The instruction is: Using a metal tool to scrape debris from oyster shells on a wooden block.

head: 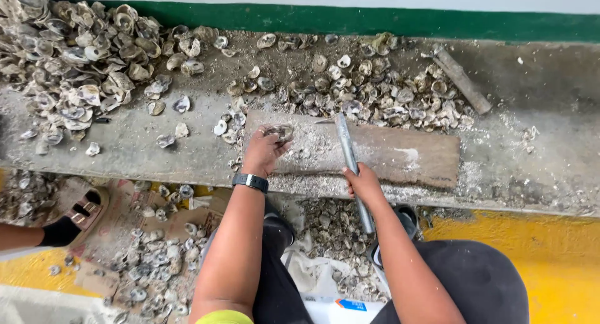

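My left hand presses an oyster down on a worn wooden board that lies on a concrete ledge. A black watch sits on that wrist. My right hand grips a long grey metal rod near its middle. The rod's pointed tip lies on the board just right of the oyster, and its other end points down past my knees.
A big heap of empty oyster shells fills the ledge's left end, and more shells lie behind the board. A second rod-like tool rests at the back right. Shells litter the floor. Another person's sandalled foot is at the left.
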